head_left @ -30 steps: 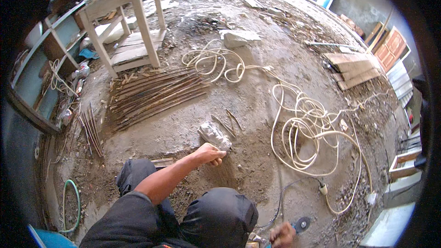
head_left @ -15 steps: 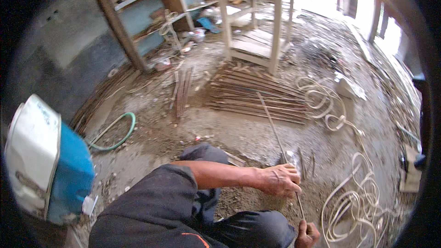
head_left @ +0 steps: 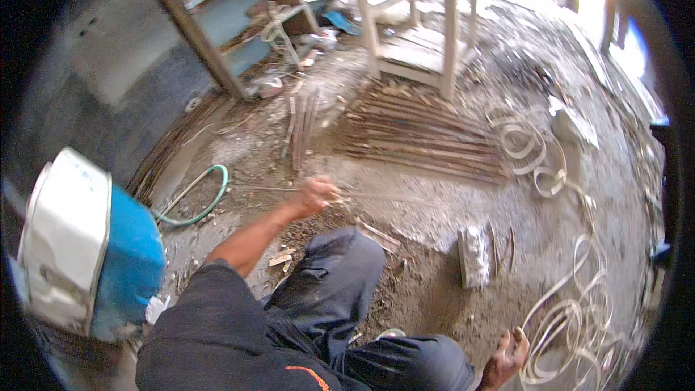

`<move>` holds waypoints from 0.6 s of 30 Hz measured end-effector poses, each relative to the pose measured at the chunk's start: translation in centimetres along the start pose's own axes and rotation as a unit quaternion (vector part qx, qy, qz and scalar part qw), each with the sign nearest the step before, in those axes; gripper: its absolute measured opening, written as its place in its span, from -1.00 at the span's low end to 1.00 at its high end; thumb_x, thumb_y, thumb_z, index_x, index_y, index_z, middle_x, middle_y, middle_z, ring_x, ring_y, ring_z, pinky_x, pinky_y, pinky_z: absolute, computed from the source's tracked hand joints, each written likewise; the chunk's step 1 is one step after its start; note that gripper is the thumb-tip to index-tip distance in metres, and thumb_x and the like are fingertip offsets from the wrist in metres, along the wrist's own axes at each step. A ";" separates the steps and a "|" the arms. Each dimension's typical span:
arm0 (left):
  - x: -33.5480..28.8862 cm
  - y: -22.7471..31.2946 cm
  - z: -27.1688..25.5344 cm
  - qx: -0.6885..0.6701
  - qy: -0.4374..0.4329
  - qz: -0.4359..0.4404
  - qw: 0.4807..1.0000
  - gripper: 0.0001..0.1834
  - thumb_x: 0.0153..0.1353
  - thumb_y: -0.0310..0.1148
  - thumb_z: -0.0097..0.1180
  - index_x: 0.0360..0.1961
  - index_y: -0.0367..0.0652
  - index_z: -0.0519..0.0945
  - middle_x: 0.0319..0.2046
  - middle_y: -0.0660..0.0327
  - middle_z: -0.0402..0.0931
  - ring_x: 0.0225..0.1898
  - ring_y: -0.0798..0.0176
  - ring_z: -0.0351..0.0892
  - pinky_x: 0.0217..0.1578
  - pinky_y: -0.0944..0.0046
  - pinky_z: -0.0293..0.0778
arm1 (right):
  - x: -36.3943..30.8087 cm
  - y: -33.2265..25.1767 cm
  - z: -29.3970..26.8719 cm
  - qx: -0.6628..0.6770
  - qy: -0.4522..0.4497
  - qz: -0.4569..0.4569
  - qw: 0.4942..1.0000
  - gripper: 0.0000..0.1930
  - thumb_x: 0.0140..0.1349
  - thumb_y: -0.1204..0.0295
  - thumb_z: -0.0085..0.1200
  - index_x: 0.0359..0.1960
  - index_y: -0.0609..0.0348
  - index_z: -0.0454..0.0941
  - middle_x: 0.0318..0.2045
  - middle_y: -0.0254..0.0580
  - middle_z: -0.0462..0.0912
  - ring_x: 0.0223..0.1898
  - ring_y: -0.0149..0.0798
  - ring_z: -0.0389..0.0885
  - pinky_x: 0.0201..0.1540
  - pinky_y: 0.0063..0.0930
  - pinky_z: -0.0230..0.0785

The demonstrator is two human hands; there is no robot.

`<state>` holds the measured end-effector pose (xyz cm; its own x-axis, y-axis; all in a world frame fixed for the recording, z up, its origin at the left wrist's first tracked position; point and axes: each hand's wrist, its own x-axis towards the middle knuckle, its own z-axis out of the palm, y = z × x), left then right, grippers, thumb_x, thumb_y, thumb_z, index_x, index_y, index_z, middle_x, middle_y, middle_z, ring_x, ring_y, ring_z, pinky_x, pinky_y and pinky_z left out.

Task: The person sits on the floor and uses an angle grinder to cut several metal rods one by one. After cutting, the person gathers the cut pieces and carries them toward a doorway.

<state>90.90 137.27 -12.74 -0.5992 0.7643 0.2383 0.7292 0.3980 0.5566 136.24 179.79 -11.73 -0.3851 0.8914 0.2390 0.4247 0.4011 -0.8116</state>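
Note:
My left hand [head_left: 318,195] is closed around a thin metal rod [head_left: 269,189], out in front of my knee. The rod lies roughly level across the view and blurs on its right side. Down at the lower right, my right hand [head_left: 507,359] has its fingers apart and holds nothing. It is beside a tangle of pale strapping [head_left: 561,337]. A whitish block [head_left: 474,257] rests on the dirt floor, with a couple of short dark rods [head_left: 496,250] just right of it. Farther off lies a row of rusty rods [head_left: 427,137], side by side.
A pale wooden table [head_left: 447,36] stands behind the rusty rods. At the left are a white and blue container [head_left: 130,261] and a green hose loop [head_left: 217,192]. Shelving [head_left: 242,22] lines the back wall. More strapping [head_left: 521,141] curls at the right.
My left hand has swung left and away from the block, taking the rod with it and turning it level. The right hand has let go of the rod, its fingers now spread.

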 end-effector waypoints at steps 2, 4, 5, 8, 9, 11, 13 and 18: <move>-3.0 -4.1 -1.6 0.135 -0.001 -0.077 0.988 -0.68 0.12 -0.35 0.00 -0.20 -0.09 0.76 -0.32 0.11 0.63 -0.17 -0.01 0.55 -0.05 0.02 0.44 | -1.5 1.8 -1.2 -0.083 -0.069 -0.032 0.994 -0.68 0.16 0.45 0.27 -0.05 0.26 0.61 -0.06 0.02 0.64 0.04 0.00 0.56 0.22 -0.16 0.32; -5.0 -7.5 -3.3 0.182 -0.009 -0.139 0.973 -0.67 0.14 -0.28 0.01 -0.18 -0.06 0.76 -0.12 0.14 0.69 -0.06 0.00 0.55 0.10 0.02 0.41 | -3.2 3.5 -1.2 -0.126 -0.078 -0.053 0.988 -0.70 0.14 0.44 0.29 -0.07 0.21 0.64 -0.10 0.02 0.66 0.01 0.03 0.58 0.16 -0.13 0.36; -5.9 -8.5 -3.6 0.194 0.047 -0.045 0.979 -0.73 0.13 -0.34 0.11 -0.19 -0.12 0.75 -0.17 0.16 0.68 -0.10 0.01 0.61 0.01 0.08 0.47 | -4.2 4.4 -1.4 -0.133 -0.083 -0.043 0.987 -0.71 0.14 0.40 0.30 -0.09 0.18 0.65 -0.13 0.00 0.67 -0.02 0.02 0.59 0.13 -0.15 0.38; -6.9 -11.0 -5.7 0.270 -0.008 -0.155 0.950 -0.75 0.32 -0.28 0.17 -0.11 -0.18 0.73 -0.01 0.05 0.63 0.09 0.02 0.54 0.12 0.07 0.44 | -7.7 6.3 -1.2 -0.116 -0.094 -0.005 0.989 -0.71 0.13 0.31 0.32 -0.15 0.16 0.68 -0.20 0.01 0.69 -0.07 0.04 0.60 0.06 -0.16 0.43; -8.2 -11.2 -6.3 0.252 -0.009 -0.212 0.944 -0.76 0.34 -0.31 0.16 -0.07 -0.20 0.71 -0.03 0.03 0.63 0.05 0.00 0.55 0.09 0.06 0.46 | -9.3 6.4 -1.4 -0.103 -0.103 0.008 0.989 -0.72 0.13 0.29 0.32 -0.18 0.16 0.67 -0.21 0.00 0.69 -0.09 0.04 0.60 0.05 -0.16 0.43; -7.3 -13.5 -7.0 0.266 -0.024 -0.161 0.950 -0.72 0.37 -0.26 0.13 -0.06 -0.22 0.69 -0.09 0.03 0.62 -0.05 -0.07 0.57 0.02 0.03 0.47 | -11.9 5.7 -0.3 -0.104 -0.126 0.056 0.985 -0.72 0.18 0.25 0.28 -0.19 0.17 0.65 -0.22 -0.03 0.67 -0.09 0.03 0.58 0.02 -0.15 0.43; -8.0 -15.0 -7.9 0.314 -0.018 -0.178 0.932 -0.68 0.36 -0.22 0.14 -0.05 -0.23 0.69 -0.10 0.04 0.62 -0.06 -0.08 0.58 0.01 0.03 0.48 | -15.0 5.0 -0.3 -0.096 -0.166 0.115 0.975 -0.69 0.21 0.21 0.24 -0.15 0.15 0.64 -0.23 -0.03 0.67 -0.09 0.03 0.58 0.03 -0.13 0.42; -8.2 -18.0 -10.0 0.344 -0.037 -0.212 0.914 -0.64 0.34 -0.21 0.12 -0.01 -0.25 0.67 -0.05 -0.01 0.62 -0.01 -0.04 0.57 0.03 0.05 0.45 | -21.8 5.0 -2.2 -0.098 -0.205 0.190 0.955 -0.65 0.23 0.16 0.21 -0.10 0.13 0.63 -0.19 -0.01 0.68 -0.05 0.05 0.59 0.08 -0.11 0.41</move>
<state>79.39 118.78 -16.72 -0.8711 0.4887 0.0484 0.4863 0.8722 -0.0528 148.54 162.77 -19.83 -0.4433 0.8394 -0.3146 0.7275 0.1318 -0.6734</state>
